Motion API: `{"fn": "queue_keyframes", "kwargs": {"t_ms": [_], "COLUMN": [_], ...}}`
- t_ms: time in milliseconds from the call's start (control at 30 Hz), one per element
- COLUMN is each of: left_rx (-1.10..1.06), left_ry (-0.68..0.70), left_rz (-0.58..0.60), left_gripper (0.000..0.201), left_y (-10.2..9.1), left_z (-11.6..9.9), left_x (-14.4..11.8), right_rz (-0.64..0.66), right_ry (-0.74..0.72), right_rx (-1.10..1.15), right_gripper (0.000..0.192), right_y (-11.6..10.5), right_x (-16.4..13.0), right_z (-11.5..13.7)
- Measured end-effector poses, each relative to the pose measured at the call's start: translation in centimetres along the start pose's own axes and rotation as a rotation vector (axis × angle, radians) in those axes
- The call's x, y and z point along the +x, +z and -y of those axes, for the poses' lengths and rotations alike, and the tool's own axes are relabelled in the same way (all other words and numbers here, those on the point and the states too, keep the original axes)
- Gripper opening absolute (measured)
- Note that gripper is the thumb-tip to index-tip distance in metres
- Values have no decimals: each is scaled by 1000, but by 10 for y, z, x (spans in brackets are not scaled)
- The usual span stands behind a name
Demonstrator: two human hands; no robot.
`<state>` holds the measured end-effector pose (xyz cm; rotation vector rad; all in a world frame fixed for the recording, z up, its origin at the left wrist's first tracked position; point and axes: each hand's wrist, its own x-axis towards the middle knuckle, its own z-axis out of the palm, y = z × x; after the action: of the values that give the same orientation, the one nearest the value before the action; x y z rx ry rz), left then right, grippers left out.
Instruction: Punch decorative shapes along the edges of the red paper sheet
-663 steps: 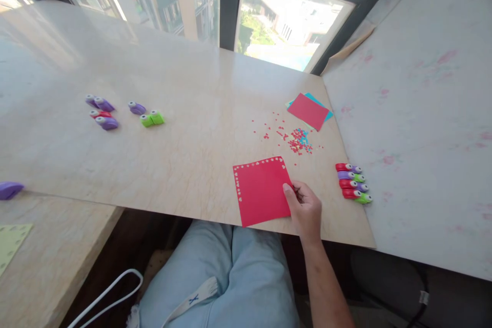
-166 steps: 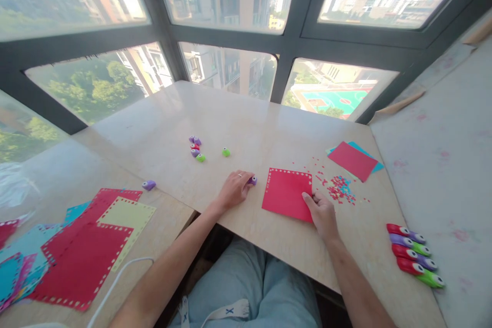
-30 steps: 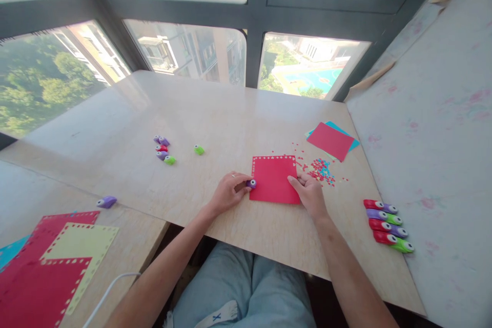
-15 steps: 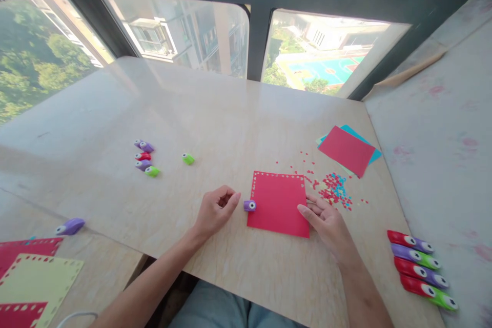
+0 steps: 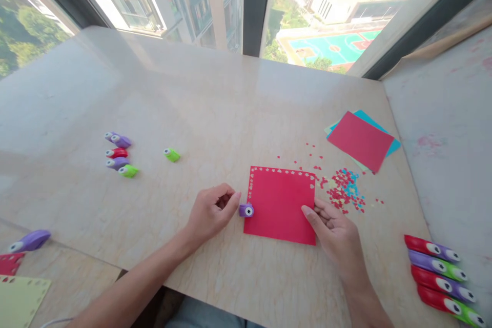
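Observation:
A red sheet of paper (image 5: pixel 282 210) lies on the table, with small punched shapes along its top edge, the upper left edge and the top right corner. My right hand (image 5: pixel 332 223) pinches its right edge, thumb on top and fingers beneath. On the left edge sits a small purple craft punch (image 5: pixel 246 210), apparently clamped over the paper. My left hand (image 5: pixel 215 210) is just left of that punch, its fingers curled in and thumb against the index finger. Nothing shows in it, and the thumb tip appears just short of the punch.
Red, blue and pale paper bits (image 5: pixel 344 189) are scattered right of the sheet. Behind them lies a stack of coloured paper (image 5: pixel 361 141). Several punches (image 5: pixel 440 279) line the right side; others (image 5: pixel 119 154) and a green punch (image 5: pixel 171 155) stand left. Punched yellow paper (image 5: pixel 23 300) lies lower left.
The camera view has tilted down and come closer, shifting everything in the picture. Both hands keep nearly the same pose beside the red sheet and the purple punch.

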<state>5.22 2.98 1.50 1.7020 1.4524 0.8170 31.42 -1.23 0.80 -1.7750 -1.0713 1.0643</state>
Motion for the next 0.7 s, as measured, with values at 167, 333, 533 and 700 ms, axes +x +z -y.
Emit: {"fn": "queue_keyframes", "kwargs": {"t_ms": [167, 333, 533, 700], "left_rx": [8, 5, 1, -50], "left_ry": [23, 33, -10, -132], "left_rz": [13, 23, 123, 267], "left_gripper": [30, 28, 25, 34], "left_y": [0, -1, -2, -13], "left_z": [3, 4, 2, -1], "left_x": [-2, -3, -5, 1], "right_rz": [-37, -58, -44, -51], "right_ry": [-5, 7, 40, 68], "right_rx": [-14, -48, -62, -71], "right_gripper": [36, 34, 35, 37], "right_y": [2, 1, -3, -4], "right_x": [0, 0, -2, -1], "right_z": [5, 8, 7, 3]}}
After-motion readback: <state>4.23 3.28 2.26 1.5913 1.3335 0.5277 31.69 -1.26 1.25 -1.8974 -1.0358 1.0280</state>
